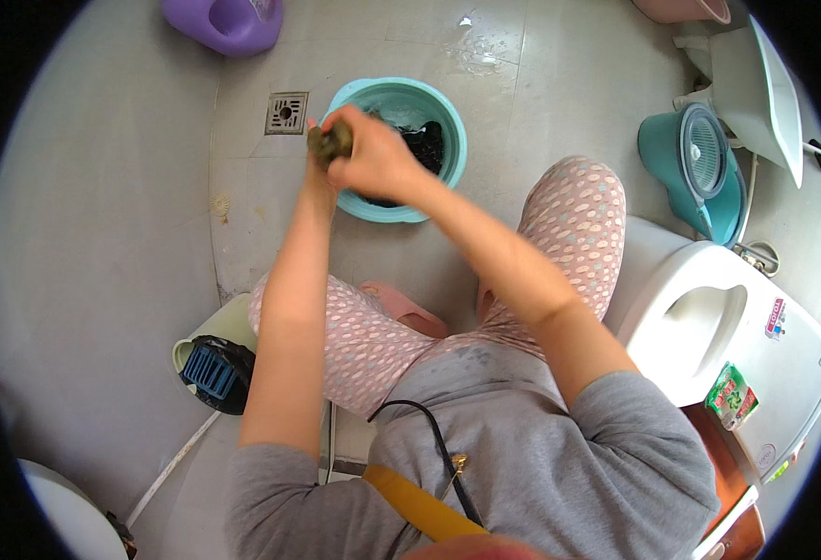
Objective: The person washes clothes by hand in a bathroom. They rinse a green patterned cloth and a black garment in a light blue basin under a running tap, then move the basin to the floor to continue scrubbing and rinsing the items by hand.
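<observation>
Both my hands meet over the left side of a turquoise plastic basin point(458, 150) on the tiled floor. Between them is a bunched, wet-looking olive-brown thing point(331, 142); whether it is cloth I cannot tell. My right hand point(381, 155) closes round it from the right. My left hand point(319, 164) holds its left side, with most of the fingers hidden behind the thing and my right hand. Dark, wet-looking material point(426, 145) lies in the basin with some water.
A metal floor drain point(287, 113) is left of the basin, a purple plastic container point(242, 31) beyond it. A turquoise mop bucket point(669, 150) and a white toilet point(645, 329) stand on the right. A pale green bin point(227, 325) lies at lower left. Water wets the floor point(484, 52) beyond the basin.
</observation>
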A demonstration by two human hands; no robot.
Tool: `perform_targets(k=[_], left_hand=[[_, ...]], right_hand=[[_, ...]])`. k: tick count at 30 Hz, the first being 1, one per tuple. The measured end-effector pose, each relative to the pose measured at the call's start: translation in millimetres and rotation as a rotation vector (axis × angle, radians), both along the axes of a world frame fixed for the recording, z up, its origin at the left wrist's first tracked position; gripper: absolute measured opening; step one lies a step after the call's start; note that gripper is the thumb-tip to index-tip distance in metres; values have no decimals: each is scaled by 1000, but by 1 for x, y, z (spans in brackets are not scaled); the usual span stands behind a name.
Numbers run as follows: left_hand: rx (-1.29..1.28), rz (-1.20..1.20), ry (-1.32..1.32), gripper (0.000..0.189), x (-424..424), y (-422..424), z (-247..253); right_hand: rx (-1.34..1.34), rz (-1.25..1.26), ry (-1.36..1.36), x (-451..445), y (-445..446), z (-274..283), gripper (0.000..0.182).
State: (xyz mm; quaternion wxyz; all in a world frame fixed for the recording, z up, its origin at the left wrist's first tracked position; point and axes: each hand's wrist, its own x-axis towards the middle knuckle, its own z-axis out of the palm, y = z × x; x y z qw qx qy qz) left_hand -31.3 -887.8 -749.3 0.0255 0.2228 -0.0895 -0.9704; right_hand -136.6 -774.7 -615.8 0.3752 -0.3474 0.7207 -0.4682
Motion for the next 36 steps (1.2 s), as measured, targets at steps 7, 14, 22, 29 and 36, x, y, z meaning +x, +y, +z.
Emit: perform_targets(k=[7,14,22,29,36], left_hand=[[-161,165,-113,47,-25,41,103],[-131,224,-146,41,-32,25,27],[-521,110,-793,37,-36,28,2],[-2128,-763,-1095,61,-21,50,4],[-2271,-921,-833,58,-21,63,-42]], right_hand=[[-218,-81,538,57,33,48,54],[-133,-274,606,35,-17,-33,45],[99,-472,348,-29,-21,-101,34],[169,64,901,-42,53,-151,52],[367,300,900,-39,40,-186,60]])
